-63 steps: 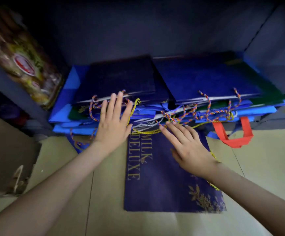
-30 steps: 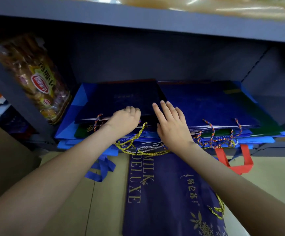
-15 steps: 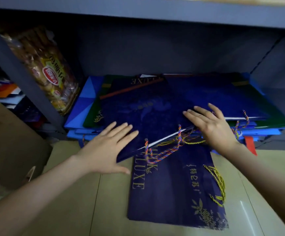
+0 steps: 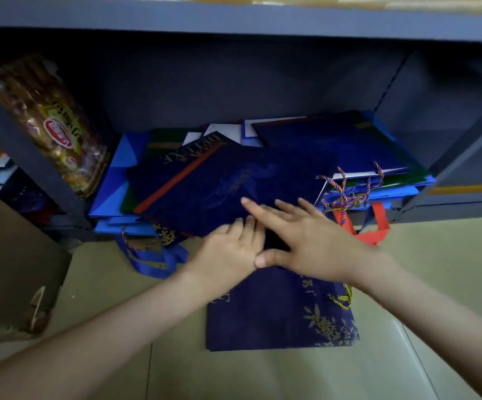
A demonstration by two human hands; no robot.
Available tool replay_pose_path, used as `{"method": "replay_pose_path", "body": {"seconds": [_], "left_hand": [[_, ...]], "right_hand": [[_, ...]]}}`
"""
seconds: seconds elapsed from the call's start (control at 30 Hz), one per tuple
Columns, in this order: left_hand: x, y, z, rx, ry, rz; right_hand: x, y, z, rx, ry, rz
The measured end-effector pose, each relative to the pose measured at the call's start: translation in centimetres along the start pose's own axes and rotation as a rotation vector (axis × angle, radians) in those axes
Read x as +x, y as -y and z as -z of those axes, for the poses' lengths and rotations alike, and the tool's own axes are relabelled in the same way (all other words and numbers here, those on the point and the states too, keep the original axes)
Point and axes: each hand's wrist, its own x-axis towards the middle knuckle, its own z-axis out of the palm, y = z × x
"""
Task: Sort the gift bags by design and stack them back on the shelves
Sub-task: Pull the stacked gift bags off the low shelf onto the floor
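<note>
Your right hand (image 4: 306, 238) lies flat, fingers straight and spread, on the near part of a navy gift bag (image 4: 219, 183). Your left hand (image 4: 228, 252) lies flat just beside it, fingers straight and close together, its tips on the same bag next to your right thumb; neither hand grips anything. The bag lies skewed on top of the pile of flat bags (image 4: 335, 140), blue and green paper, in the low shelf (image 4: 447, 207). Braided cord handles (image 4: 346, 194) and a red fabric handle (image 4: 378, 226) hang over the pile's right front, and a blue ribbon handle (image 4: 153, 261) droops left. Nearer you, a second navy bag (image 4: 277, 313) with gold flowers lies flat on the floor (image 4: 263, 376), partly under your hands. A crinkly snack packet (image 4: 52, 125) leans at far left.
</note>
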Motion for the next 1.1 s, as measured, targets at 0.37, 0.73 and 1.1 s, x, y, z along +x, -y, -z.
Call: {"method": "replay_pose_path", "body": {"seconds": [0.37,0.73,1.1], "left_hand": [[-4.8,3.2,-3.8,0.034,0.410,0.259],[0.5,-1.7,0.3,-0.051,-0.004,0.063],[2.1,-4.1,2.4,-0.048,-0.195,0.023]], "right_hand": [[-1.8,-1.6,-4.3,-0.261,0.144,-0.279],[-1.0,-0.7,-5.3,-0.510,-0.409,-0.179],[-8.0,-4.7,-4.9,-0.500,-0.583,-0.114]]}}
